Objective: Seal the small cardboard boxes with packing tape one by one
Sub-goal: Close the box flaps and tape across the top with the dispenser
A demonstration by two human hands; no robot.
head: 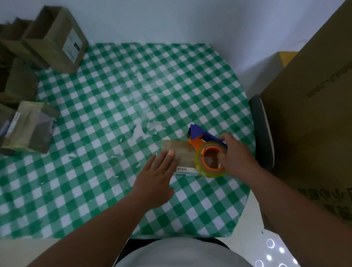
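Landmark for this entry: the small box (180,156) under the hands, lying flat on the green checked tablecloth (103,114). Well to its left I log a pile of cardboard boxes (30,70) along the cloth's edge: the far ones stand open-topped, while the nearest one (28,127) carries glossy tape, so I judge it already sealed. Just left of the small box, the left hand (159,175) lies flat, fingers straight, fingertips pressing the box's left part to hold it down; one finger wears an orange plaster. On the box's right end sits the tape dispenser (207,155), orange hub, blue blade end pointing away from me, its roll resting against the box top. The right hand (236,156) grips the dispenser, fingers curled round its frame. Right of the box stands a large carton (317,111). Judged step: taping this box's seam, mid-strip. Next move calls for steady downward pressure from the left hand while the dispenser draws across, then a tilt onto the blade to cut.
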